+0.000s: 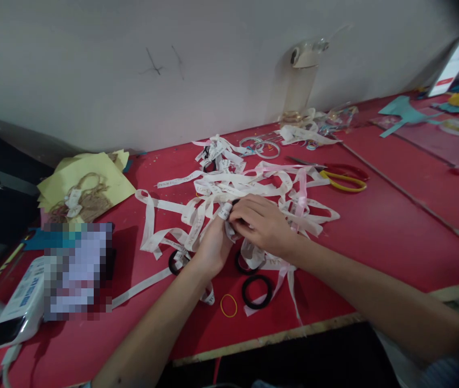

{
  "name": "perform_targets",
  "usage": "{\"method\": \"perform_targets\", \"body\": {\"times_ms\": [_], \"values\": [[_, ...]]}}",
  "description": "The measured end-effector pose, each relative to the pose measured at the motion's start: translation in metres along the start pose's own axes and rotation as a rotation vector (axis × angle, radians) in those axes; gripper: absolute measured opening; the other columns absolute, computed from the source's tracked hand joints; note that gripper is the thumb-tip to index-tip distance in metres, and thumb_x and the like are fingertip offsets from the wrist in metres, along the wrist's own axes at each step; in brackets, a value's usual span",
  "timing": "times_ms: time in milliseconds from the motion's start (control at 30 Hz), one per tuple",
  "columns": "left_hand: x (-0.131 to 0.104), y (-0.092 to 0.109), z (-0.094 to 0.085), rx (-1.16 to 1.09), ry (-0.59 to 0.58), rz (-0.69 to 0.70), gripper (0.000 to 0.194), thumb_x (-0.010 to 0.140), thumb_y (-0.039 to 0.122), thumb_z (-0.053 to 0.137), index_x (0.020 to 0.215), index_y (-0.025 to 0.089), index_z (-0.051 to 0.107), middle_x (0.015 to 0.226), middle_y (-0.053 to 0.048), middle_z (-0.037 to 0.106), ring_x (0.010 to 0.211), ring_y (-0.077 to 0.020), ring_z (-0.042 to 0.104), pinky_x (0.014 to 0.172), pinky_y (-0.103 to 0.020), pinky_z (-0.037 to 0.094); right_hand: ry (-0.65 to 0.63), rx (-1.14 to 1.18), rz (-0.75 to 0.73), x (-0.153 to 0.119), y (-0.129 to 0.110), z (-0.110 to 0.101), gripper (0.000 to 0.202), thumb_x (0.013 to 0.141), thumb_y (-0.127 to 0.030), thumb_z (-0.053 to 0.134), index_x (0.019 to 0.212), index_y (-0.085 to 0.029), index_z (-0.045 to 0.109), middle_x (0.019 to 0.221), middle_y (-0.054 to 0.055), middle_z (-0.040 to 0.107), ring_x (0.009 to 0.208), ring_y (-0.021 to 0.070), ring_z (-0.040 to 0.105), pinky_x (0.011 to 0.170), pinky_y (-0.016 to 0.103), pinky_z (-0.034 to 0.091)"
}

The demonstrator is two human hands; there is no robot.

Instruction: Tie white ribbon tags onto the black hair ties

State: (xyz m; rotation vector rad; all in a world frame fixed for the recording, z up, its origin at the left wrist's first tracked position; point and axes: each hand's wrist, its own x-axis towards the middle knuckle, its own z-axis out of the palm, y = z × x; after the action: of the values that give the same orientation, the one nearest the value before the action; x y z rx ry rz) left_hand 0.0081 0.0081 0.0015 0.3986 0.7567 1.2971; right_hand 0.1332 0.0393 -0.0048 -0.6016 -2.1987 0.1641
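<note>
My left hand (215,248) and my right hand (262,223) meet over the middle of the red table. Between them is a white printed ribbon (225,210), gripped by the fingers of both. A bit of something black shows behind the fingertips; most of it is hidden. Long loops of white printed ribbon (197,188) lie tangled around and beyond the hands, with a pink ribbon (302,191) among them. Below my right hand lies a black hair tie (244,292), and a second, partly hidden one is just above it. Another black hair tie (172,264), with ribbon on it, sits left of my left wrist.
A yellow rubber band (236,309) lies near the front edge. Scissors (345,181) with red and yellow handles rest at right. Yellow paper (65,186) bearing twine, and a white device (21,302), are at left. A clear bottle (300,89) and a lit phone (451,70) stand behind.
</note>
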Motion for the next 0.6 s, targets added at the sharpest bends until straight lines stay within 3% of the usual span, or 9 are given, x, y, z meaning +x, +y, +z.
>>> {"method": "perform_targets", "body": {"times_ms": [167, 300, 600], "values": [[0.001, -0.013, 0.006, -0.022, 0.044, 0.025, 0.016, 0.088, 0.018, 0.048, 0.088, 0.018, 0.064, 0.080, 0.002, 0.063, 0.072, -0.0101, 0.056, 0.073, -0.021, 0.047, 0.044, 0.003, 0.121, -0.003, 0.001, 0.000, 0.007, 0.086, -0.015, 0.054, 0.089, -0.019, 0.059, 0.090, 0.006, 0.065, 0.088, 0.0190, 0.057, 0.081, 0.034, 0.047], [0.000, -0.015, 0.006, -0.052, 0.114, -0.024, 0.027, 0.093, 0.020, 0.036, 0.091, 0.021, 0.063, 0.086, 0.002, 0.064, 0.082, -0.0113, 0.058, 0.077, -0.022, 0.047, 0.031, -0.066, 0.108, -0.003, 0.001, 0.005, 0.012, 0.086, -0.015, 0.052, 0.095, -0.018, 0.060, 0.094, 0.008, 0.065, 0.091, 0.0206, 0.057, 0.084, 0.037, 0.046], [0.003, -0.013, -0.003, 0.101, 0.070, 0.077, 0.009, 0.085, 0.023, 0.056, 0.080, 0.016, 0.061, 0.074, 0.003, 0.060, 0.077, -0.0115, 0.056, 0.078, -0.023, 0.045, 0.001, -0.141, 0.098, -0.004, 0.000, 0.008, 0.014, 0.079, -0.009, 0.053, 0.090, -0.017, 0.058, 0.088, 0.007, 0.062, 0.086, 0.0222, 0.054, 0.076, 0.035, 0.045]]}}
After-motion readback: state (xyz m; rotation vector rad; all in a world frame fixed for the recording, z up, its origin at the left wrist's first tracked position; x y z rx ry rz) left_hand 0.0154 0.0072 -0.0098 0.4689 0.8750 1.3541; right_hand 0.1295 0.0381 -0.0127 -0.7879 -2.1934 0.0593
